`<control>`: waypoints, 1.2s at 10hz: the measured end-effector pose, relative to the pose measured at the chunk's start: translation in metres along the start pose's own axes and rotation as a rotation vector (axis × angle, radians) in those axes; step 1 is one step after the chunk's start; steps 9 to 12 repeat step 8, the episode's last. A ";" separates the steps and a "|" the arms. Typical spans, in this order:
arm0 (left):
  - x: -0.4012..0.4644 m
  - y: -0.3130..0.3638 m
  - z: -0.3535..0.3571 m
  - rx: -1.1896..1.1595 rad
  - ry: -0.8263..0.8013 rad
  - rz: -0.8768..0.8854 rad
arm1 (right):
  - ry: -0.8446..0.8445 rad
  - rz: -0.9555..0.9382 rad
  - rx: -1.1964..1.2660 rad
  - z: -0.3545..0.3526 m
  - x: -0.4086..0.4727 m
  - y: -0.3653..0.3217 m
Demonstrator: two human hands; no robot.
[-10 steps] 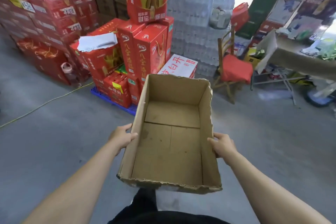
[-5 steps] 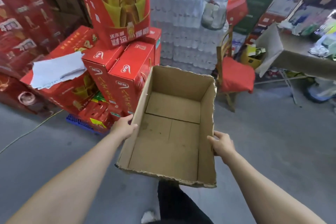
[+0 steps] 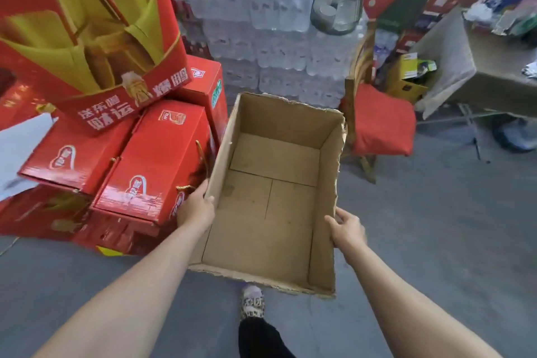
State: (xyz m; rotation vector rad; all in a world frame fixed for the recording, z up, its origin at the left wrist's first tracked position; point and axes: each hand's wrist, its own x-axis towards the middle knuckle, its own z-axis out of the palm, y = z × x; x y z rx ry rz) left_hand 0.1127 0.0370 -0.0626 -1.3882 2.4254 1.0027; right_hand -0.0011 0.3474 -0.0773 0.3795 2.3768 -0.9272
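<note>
Centre frame, the empty cardboard box (image 3: 270, 212) is held level above the floor (image 3: 436, 227), left grip (image 3: 196, 209) and right grip (image 3: 347, 230) clasping opposite side walls for balance, beside stacked red cartons (image 3: 151, 160).

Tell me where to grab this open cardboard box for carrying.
Take the cardboard box by its two long side walls, about halfway along, one hand from each side, as the left hand and right hand do. It has no handles or flaps, so opposed grips likely keep it level.
</note>
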 end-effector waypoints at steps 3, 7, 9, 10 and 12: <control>0.038 -0.003 0.022 -0.003 -0.071 -0.120 | -0.048 0.015 0.002 0.037 0.027 -0.015; -0.002 0.004 -0.019 0.109 -0.142 0.032 | -0.102 -0.011 -0.356 0.020 -0.035 -0.052; -0.024 0.012 -0.051 0.168 -0.206 0.187 | -0.067 -0.092 -0.401 0.014 -0.071 -0.062; -0.024 0.012 -0.051 0.168 -0.206 0.187 | -0.067 -0.092 -0.401 0.014 -0.071 -0.062; -0.024 0.012 -0.051 0.168 -0.206 0.187 | -0.067 -0.092 -0.401 0.014 -0.071 -0.062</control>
